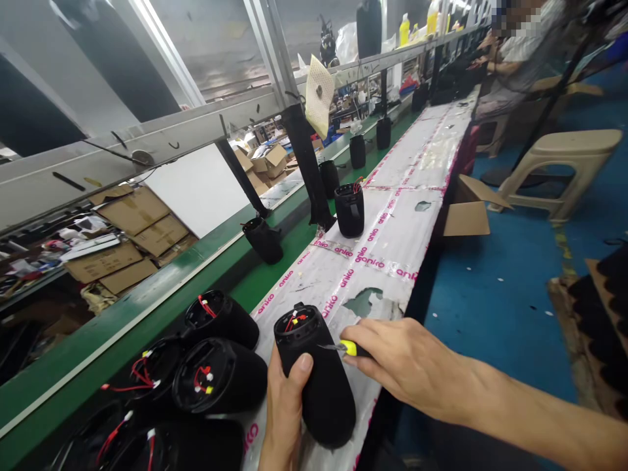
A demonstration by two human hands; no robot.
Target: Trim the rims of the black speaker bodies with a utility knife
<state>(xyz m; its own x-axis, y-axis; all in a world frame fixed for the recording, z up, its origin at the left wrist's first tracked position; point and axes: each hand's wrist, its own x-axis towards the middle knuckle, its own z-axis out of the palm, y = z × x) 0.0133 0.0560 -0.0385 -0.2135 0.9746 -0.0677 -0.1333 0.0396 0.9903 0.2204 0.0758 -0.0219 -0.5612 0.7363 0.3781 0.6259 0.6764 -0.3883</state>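
A black, fabric-covered cylindrical speaker housing (328, 392) leans in my left hand (289, 405), its open top facing me. The thumb presses on its side and the fingers wrap behind it. Red wires with white and yellow connectors show inside the rim. My right hand (392, 356) is closed round a small pointed tool (348, 347) with a yellow-and-black handle. Its thin metallic tip is at the fabric just below the rim; whether it is a blade or a pick I cannot tell. Several similar housings (220, 376) with red wires lie to the left.
A plastic-covered bench (338, 252) printed in pink runs forward beside a green conveyor (235, 278). Another speaker housing (350, 210) stands ahead; more stand on the conveyor. A metal post (304, 163) rises between them. A beige stool (564, 163) and an open carton (466, 212) are right.
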